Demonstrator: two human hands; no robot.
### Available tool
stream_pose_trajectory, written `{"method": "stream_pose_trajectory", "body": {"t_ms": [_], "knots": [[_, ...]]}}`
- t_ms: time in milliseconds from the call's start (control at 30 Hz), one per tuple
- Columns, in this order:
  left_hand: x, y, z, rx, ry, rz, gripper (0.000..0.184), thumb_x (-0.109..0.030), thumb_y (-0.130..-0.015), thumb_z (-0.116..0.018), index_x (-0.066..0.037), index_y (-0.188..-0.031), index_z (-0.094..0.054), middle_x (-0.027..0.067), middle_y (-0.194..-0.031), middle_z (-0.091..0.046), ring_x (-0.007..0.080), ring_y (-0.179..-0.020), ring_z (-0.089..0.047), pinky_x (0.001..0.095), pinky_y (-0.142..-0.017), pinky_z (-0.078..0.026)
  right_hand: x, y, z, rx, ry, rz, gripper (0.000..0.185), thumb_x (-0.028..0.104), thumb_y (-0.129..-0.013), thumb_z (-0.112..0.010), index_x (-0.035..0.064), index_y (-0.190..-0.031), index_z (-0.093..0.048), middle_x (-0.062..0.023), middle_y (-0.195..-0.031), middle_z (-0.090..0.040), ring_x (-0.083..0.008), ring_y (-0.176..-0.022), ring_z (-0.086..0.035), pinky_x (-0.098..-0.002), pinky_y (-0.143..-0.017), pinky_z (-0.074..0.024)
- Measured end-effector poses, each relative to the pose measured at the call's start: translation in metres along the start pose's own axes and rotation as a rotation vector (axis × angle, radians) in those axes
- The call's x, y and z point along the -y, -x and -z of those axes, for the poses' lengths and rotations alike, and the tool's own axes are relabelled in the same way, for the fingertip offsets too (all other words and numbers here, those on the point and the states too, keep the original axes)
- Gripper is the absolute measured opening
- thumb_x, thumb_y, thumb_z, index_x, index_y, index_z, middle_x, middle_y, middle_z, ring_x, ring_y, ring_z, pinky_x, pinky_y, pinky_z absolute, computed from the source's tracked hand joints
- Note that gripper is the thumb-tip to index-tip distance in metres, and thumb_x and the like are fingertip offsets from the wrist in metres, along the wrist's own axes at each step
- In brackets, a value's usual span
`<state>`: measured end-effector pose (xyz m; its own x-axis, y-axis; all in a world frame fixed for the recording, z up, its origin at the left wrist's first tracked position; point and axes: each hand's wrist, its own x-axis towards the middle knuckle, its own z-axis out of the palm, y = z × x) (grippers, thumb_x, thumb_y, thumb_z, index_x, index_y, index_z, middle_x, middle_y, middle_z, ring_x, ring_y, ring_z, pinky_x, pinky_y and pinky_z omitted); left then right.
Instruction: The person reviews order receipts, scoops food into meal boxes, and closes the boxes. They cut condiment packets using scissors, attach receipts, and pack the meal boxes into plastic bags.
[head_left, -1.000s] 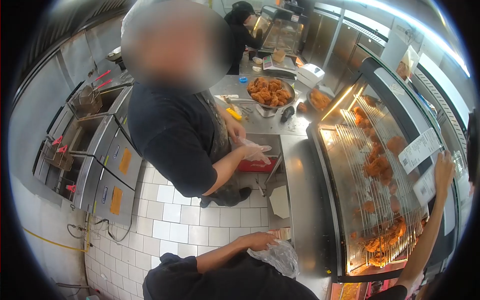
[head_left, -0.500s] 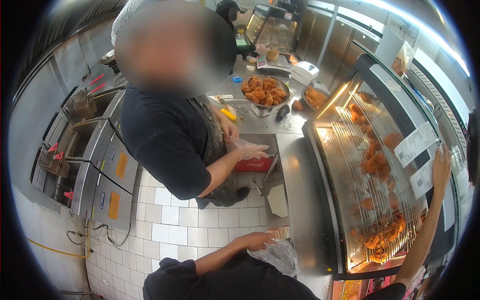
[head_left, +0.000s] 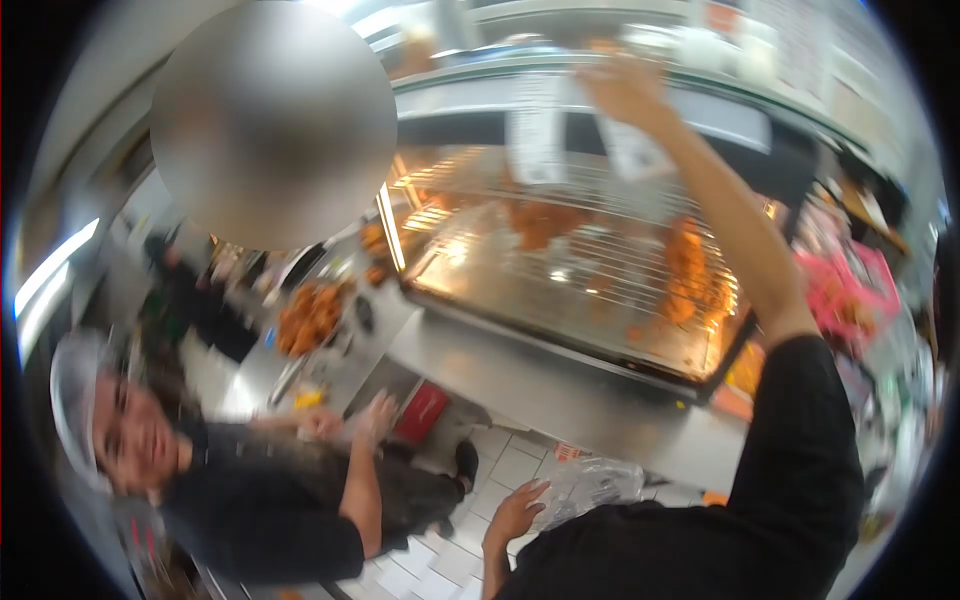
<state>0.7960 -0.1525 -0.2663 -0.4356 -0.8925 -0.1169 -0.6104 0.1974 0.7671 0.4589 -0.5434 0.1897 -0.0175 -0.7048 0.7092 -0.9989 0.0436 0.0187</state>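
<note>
My left hand is low, in front of my body, with its fingers curled at the edge of a crumpled clear plastic bag. High above it, my right hand reaches to the top edge of the glass food warmer. Motion smears its fingers. One printed paper slip hangs just under that hand, and a second slip hangs to its left. Fried chicken lies on the wire racks behind the glass.
A co-worker in a dark shirt stands at the left, hands in clear gloves. Beyond, a pan of fried chicken sits on the steel counter. A pink basket is at the right. White tiles cover the floor.
My view has swung right, so the warmer now faces me and the co-worker appears lower left. My right hand stays at the warmer's top edge; the bag stays by my left hand.
</note>
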Motion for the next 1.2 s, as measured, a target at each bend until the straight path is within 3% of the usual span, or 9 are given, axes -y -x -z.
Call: {"method": "stream_pose_trajectory", "body": {"t_ms": [100, 400, 733, 800, 867, 967, 1100, 1133, 1200], "knots": [[-0.004, -0.005, 0.008, 0.042, -0.028, -0.084, 0.049, -0.015, -0.085, -0.067, -0.019, -0.133, -0.058, 0.0203, -0.137, -0.053, 0.0366, -0.126, -0.051, 0.0394, -0.105, -0.042, 0.009, 0.026, 0.036, -0.031, 0.098, -0.105, 0.068, 0.056, -0.097, -0.026, 0.0076, -0.128, -0.062, -0.0173, -0.139, -0.051, -0.0308, -0.136, -0.039, -0.0558, -0.112, -0.0208], [-0.001, -0.012, 0.015, 0.146, -0.091, -0.081, 0.051, -0.016, -0.085, -0.065, -0.017, -0.136, -0.055, 0.0151, -0.134, -0.056, 0.035, -0.128, -0.049, 0.0412, -0.105, -0.04, 0.02, 0.032, 0.028, 0.068, -0.025, -0.141, 0.065, 0.051, -0.096, -0.03, 0.0032, -0.123, -0.064, -0.0203, -0.144, -0.045, -0.0322, -0.141, -0.031, -0.0566, -0.108, -0.0195], [-0.023, 0.002, 0.027, 0.17, 0.003, -0.077, 0.054, -0.013, -0.082, -0.065, -0.014, -0.135, -0.055, 0.024, -0.133, -0.055, 0.0385, -0.126, -0.05, 0.0411, -0.105, -0.04, 0.018, 0.028, 0.036, 0.141, -0.03, -0.169, 0.058, 0.049, -0.097, -0.032, 0.0103, -0.128, -0.062, -0.0185, -0.142, -0.045, -0.0294, -0.136, -0.035, -0.0619, -0.112, -0.0147], [-0.035, 0.003, 0.03, 0.131, 0.055, -0.02, 0.057, -0.012, -0.081, -0.066, -0.015, -0.137, -0.054, 0.0236, -0.135, -0.053, 0.0383, -0.126, -0.051, 0.0415, -0.104, -0.04, 0.026, 0.048, 0.034, -0.402, -0.062, -0.037, 0.053, 0.045, -0.096, -0.038, 0.0091, -0.127, -0.063, -0.0164, -0.138, -0.049, -0.0312, -0.132, -0.04, -0.0648, -0.109, -0.0161], [-0.034, -0.003, 0.032, 0.201, 0.066, -0.029, 0.063, -0.011, -0.08, -0.066, -0.015, -0.141, -0.049, 0.0248, -0.136, -0.052, 0.0376, -0.126, -0.051, 0.0411, -0.103, -0.041, 0.03, 0.091, 0.061, -0.414, -0.182, 0.124, 0.042, 0.037, -0.092, -0.05, 0.0061, -0.116, -0.067, -0.0179, -0.12, -0.06, -0.0317, -0.117, -0.053, -0.0579, -0.103, -0.0318], [-0.034, -0.012, 0.03, 0.201, 0.008, -0.056, 0.072, -0.008, -0.079, -0.067, -0.011, -0.146, -0.041, 0.0276, -0.134, -0.053, 0.0363, -0.123, -0.053, 0.0389, -0.102, -0.041, 0.042, 0.22, 0.115, 0.005, -0.837, 0.266, 0.012, 0.016, -0.083, -0.063, 0.0046, -0.083, -0.066, -0.0137, -0.084, -0.064, -0.0288, -0.078, -0.063, -0.0392, -0.072, -0.0496], [-0.043, -0.031, 0.032, 0.293, 0.293, -0.16, 0.064, -0.006, -0.087, -0.061, 0.0, -0.146, -0.038, 0.0232, -0.144, -0.045, 0.0289, -0.133, -0.046, 0.0347, -0.107, -0.035, 0.053, 0.407, 0.071, 1.02, -1.45, 0.692, 0.015, 0.013, -0.092, -0.057, 0.0022, -0.085, -0.065, -0.0101, -0.081, -0.066, -0.023, -0.075, -0.061, -0.0368, -0.071, -0.0486], [-0.056, -0.035, 0.032, 0.316, 0.28, -0.17, 0.064, -0.006, -0.087, -0.061, 0.0, -0.146, -0.038, 0.0232, -0.144, -0.045, 0.0289, -0.133, -0.046, 0.0347, -0.107, -0.035, 0.055, 0.46, 0.054, 1.242, -1.547, 0.35, 0.016, 0.013, -0.093, -0.055, 0.0018, -0.093, -0.067, -0.0112, -0.088, -0.068, -0.0228, -0.08, -0.063, -0.035, -0.075, -0.0495], [-0.076, -0.038, 0.03, 0.181, 0.33, -0.126, 0.059, -0.004, -0.089, -0.057, 0.0, -0.145, -0.039, 0.0207, -0.15, -0.039, 0.0254, -0.139, -0.037, 0.0334, -0.11, -0.032, 0.055, 0.582, -0.015, 0.89, -1.179, 0.107, 0.021, 0.015, -0.092, -0.055, 0.0042, -0.101, -0.07, -0.0115, -0.1, -0.069, -0.0281, -0.095, -0.065, -0.0374, -0.081, -0.0504]]}}
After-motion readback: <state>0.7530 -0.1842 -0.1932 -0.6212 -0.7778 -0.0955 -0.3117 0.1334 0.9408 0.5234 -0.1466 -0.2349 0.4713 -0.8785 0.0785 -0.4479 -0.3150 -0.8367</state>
